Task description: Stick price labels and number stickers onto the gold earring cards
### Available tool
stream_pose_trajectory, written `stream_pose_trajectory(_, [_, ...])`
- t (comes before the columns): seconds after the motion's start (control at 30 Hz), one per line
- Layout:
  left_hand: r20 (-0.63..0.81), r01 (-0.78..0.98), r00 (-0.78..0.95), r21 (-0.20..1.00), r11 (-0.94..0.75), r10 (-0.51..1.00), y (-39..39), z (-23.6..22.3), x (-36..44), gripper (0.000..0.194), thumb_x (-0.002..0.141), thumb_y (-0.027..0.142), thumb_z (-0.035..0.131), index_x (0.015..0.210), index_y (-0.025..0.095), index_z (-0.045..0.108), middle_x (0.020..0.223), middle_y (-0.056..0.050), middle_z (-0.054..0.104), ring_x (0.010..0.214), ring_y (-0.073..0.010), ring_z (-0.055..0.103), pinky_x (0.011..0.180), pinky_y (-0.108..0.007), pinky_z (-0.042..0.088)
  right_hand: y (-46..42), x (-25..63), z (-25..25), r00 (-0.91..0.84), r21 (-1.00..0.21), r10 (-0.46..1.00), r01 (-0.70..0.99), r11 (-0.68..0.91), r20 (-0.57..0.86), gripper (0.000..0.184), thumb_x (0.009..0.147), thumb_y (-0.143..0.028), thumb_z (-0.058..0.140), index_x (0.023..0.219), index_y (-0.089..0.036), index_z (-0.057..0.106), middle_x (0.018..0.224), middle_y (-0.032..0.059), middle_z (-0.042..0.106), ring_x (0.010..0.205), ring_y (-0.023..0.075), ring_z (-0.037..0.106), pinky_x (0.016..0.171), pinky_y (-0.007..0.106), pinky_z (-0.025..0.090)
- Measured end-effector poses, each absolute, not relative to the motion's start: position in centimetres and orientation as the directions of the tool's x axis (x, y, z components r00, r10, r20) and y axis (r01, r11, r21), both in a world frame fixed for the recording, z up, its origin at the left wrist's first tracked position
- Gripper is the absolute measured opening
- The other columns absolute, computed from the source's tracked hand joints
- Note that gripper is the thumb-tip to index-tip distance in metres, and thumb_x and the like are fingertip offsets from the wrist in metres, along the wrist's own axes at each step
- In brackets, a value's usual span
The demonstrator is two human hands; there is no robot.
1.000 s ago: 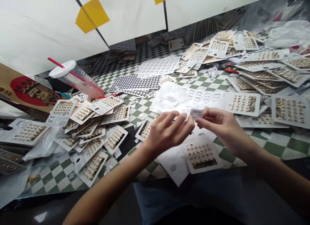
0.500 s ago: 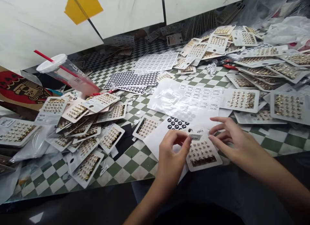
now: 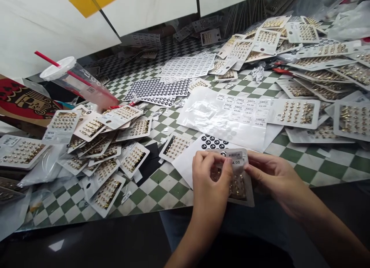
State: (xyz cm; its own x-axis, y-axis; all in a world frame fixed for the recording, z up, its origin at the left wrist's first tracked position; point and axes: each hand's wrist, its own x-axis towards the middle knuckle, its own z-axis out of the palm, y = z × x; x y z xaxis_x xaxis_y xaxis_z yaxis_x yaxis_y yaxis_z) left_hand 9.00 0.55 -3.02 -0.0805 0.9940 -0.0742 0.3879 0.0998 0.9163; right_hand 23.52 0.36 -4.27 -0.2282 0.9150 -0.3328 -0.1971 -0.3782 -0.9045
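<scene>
Green-white checkered table (image 3: 156, 193), white cards (image 3: 274, 114), gold studs (image 3: 297, 112)
</scene>
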Motion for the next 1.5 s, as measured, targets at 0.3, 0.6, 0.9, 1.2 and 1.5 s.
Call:
stream_pose_trajectory(0.3, [-0.083, 0.418, -0.094, 0.901, 0.115, 0.992, -0.5, -3.2, 9.2, 0.014, 0.083, 0.031, 0.057, 0.075, 0.021, 0.061, 0.091, -0.003, 0.046, 0.089, -0.0178, 0.050, 0.078, -0.031, 0.044, -0.9, 22.9, -5.0, -0.249, -0.891, 0.938, -0.327, -0.317, -0.242, 0.022, 0.088, -0.034, 0.056, 0.104, -0.028, 0.069, 0.093, 0.0025, 0.064, 0.091, 0.0169, 0.061, 0.078, 0.025, 0.049])
stream_pose_trajectory(0.6, [0.050, 0.738, -0.007, 0.674, -0.029, 0.999, -0.4, -3.0, 9.7, 0.025, 0.084, 0.034, 0.057, 0.065, 0.018, 0.052, 0.078, -0.003, 0.044, 0.076, -0.0195, 0.045, 0.072, -0.038, 0.042, -0.8, 21.4, -5.1, 0.039, -0.953, 0.974, -0.219, -0.210, -0.224, 0.018, 0.084, -0.033, 0.061, 0.071, -0.021, 0.061, 0.069, -0.0018, 0.057, 0.066, 0.0117, 0.054, 0.061, 0.020, 0.046])
stream_pose_trajectory(0.9, [0.313, 0.478, 0.294, 0.770, -0.423, 0.903, 0.5, -0.7, 3.9, 0.029, 0.090, 0.017, 0.047, 0.117, 0.027, 0.051, 0.113, -0.007, 0.052, 0.108, -0.0188, 0.050, 0.091, -0.034, 0.046, 0.2, 21.4, -3.4, -0.150, -0.858, 0.951, -0.409, -0.310, -0.272, 0.023, 0.081, -0.040, 0.062, 0.071, -0.020, 0.059, 0.060, -0.0030, 0.050, 0.053, 0.0089, 0.046, 0.049, 0.019, 0.042])
stream_pose_trajectory(1.2, [0.458, 0.466, 0.123, 0.757, -0.459, 0.880, 2.5, 1.6, -2.6, 0.014, 0.081, 0.027, 0.063, 0.069, 0.024, 0.068, 0.070, -0.001, 0.069, 0.077, -0.0210, 0.065, 0.073, -0.035, 0.051, 2.2, 20.6, -2.5, -0.373, -1.000, 0.928, -0.003, -0.024, -0.021, 0.031, 0.092, -0.036, 0.046, 0.117, -0.023, 0.057, 0.107, 0.0068, 0.063, 0.103, 0.0202, 0.059, 0.091, 0.037, 0.048])
stream_pose_trajectory(1.5, [0.468, 0.803, -0.487, 0.572, 0.167, 0.738, 6.6, 0.2, -10.4, 0.033, 0.079, 0.032, 0.062, 0.106, 0.018, 0.048, 0.114, -0.007, 0.052, 0.114, -0.0320, 0.047, 0.092, -0.051, 0.038, 1.2, 21.8, -5.3, -0.555, -0.559, 0.825, 0.654, 0.511, 0.106, 0.041, 0.093, -0.028, 0.041, 0.134, -0.023, 0.043, 0.142, 0.0084, 0.042, 0.137, 0.0244, 0.028, 0.107, 0.045, 0.038])
